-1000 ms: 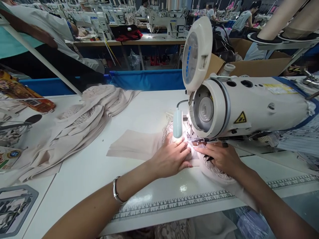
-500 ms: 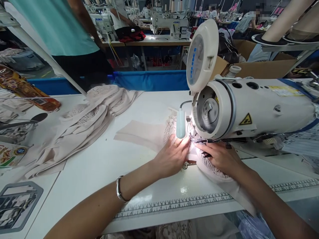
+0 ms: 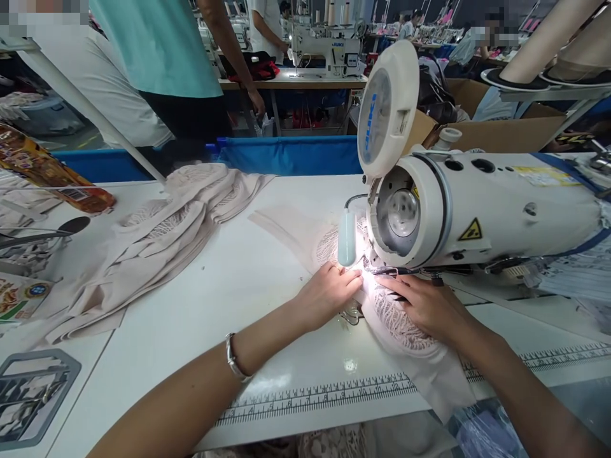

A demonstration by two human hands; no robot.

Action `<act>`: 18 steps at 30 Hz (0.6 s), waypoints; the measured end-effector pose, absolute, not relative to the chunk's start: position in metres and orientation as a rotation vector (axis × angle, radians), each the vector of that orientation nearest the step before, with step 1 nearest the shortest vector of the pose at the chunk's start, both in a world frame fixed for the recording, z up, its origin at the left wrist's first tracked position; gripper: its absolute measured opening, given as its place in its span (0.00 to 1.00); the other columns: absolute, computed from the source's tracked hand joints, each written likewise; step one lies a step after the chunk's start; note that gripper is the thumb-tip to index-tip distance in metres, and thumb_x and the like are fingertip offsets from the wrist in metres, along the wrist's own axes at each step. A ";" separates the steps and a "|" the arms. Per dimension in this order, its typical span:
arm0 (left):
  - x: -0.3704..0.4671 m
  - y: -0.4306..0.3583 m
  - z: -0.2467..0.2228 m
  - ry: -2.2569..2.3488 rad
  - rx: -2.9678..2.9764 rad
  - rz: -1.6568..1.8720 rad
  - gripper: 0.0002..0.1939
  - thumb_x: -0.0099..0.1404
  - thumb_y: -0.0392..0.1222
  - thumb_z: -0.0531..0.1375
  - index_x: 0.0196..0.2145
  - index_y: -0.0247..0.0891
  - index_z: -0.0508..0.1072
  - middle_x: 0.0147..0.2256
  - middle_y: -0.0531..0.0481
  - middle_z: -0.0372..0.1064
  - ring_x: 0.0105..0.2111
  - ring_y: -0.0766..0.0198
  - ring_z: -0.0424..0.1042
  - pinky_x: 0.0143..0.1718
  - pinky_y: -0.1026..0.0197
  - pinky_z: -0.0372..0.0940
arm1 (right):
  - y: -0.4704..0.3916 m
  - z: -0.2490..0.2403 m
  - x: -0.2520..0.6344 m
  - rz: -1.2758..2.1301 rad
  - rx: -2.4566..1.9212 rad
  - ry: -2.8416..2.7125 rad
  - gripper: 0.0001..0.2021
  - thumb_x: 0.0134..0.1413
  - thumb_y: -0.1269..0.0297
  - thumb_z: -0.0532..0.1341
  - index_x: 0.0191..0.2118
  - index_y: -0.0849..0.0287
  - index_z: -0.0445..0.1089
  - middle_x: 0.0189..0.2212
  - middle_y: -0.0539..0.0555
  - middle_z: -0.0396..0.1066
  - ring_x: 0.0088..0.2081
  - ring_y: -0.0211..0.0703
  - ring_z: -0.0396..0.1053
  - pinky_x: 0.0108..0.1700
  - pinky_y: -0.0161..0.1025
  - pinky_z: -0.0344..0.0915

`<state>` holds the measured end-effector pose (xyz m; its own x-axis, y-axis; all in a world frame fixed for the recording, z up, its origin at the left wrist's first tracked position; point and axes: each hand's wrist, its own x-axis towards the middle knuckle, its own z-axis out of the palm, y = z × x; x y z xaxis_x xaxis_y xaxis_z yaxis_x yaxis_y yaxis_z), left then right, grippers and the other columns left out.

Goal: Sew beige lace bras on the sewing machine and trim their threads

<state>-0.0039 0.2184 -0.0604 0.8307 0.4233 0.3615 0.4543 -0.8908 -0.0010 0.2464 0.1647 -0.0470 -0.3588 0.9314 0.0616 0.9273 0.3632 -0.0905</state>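
Observation:
A pale pink lace fabric piece (image 3: 403,318) passes beneath the lit needle area of a white sewing machine (image 3: 506,210). My left hand (image 3: 329,292) pinches the fabric's edge just left of the needle, fingers bent and closed. On the other side, my right hand (image 3: 432,308) presses the lace with its fingertips close to the presser foot. Dark pointed tips of what look like thread snips (image 3: 397,296) poke out under its fingers; their handles are hidden. A pale green lamp (image 3: 347,238) hangs above my left fingers. The needle itself is lost in glare.
Folded matching fabric (image 3: 191,210) lies at the left, with a brown bottle (image 3: 57,175) beyond it. A printed ruler strip (image 3: 334,394) runs along the front edge. Thread cones (image 3: 548,41) stand at the upper right. A person in a teal shirt (image 3: 167,51) stands behind the table.
The lace has shifted and turned, showing more of its pattern beside my right hand. My left hand has moved slightly left. The disc in the machine head has turned; the teal-shirted person has moved right.

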 end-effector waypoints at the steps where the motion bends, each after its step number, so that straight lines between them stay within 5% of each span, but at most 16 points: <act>1: -0.004 0.220 -0.061 -0.707 -2.919 -0.540 0.15 0.67 0.21 0.49 0.41 0.33 0.71 0.43 0.47 0.76 0.31 0.62 0.66 0.31 0.58 0.56 | 0.164 -0.046 0.246 0.062 -1.737 -2.510 0.31 0.51 0.75 0.53 0.58 0.42 0.71 0.43 0.49 0.77 0.32 0.39 0.74 0.25 0.33 0.62; 7: -0.006 0.228 -0.065 -0.742 -2.904 -0.452 0.19 0.63 0.18 0.49 0.42 0.34 0.72 0.45 0.46 0.76 0.37 0.60 0.70 0.32 0.58 0.57 | 0.162 -0.037 0.245 0.141 -1.788 -2.496 0.25 0.53 0.71 0.54 0.55 0.46 0.71 0.48 0.50 0.76 0.34 0.42 0.74 0.31 0.36 0.63; 11: 0.000 0.218 -0.058 -0.843 -2.846 -0.475 0.17 0.65 0.21 0.49 0.43 0.33 0.72 0.43 0.43 0.75 0.35 0.59 0.70 0.36 0.56 0.61 | 0.163 -0.032 0.237 0.263 -1.892 -2.370 0.11 0.62 0.62 0.52 0.41 0.50 0.72 0.36 0.50 0.76 0.26 0.41 0.70 0.27 0.36 0.59; 14: 0.011 0.198 -0.052 -0.925 -2.892 -0.448 0.10 0.72 0.32 0.52 0.43 0.31 0.73 0.39 0.42 0.74 0.34 0.59 0.70 0.36 0.57 0.63 | 0.168 -0.035 0.229 0.255 -2.096 -2.183 0.13 0.64 0.53 0.54 0.34 0.52 0.70 0.30 0.51 0.74 0.25 0.43 0.69 0.27 0.37 0.59; 18: 0.022 0.172 -0.056 -0.924 -2.814 -0.378 0.24 0.74 0.50 0.53 0.52 0.23 0.71 0.49 0.32 0.73 0.49 0.48 0.72 0.49 0.50 0.66 | 0.176 -0.050 0.228 0.178 -2.223 -2.048 0.10 0.57 0.53 0.61 0.36 0.53 0.72 0.34 0.54 0.77 0.31 0.49 0.73 0.30 0.39 0.63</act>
<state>0.0221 0.1721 -0.0559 0.7778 0.5600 0.2854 0.5993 -0.7976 -0.0681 0.2282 0.1760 -0.0502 0.0811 0.9967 -0.0092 0.9834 -0.0815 -0.1622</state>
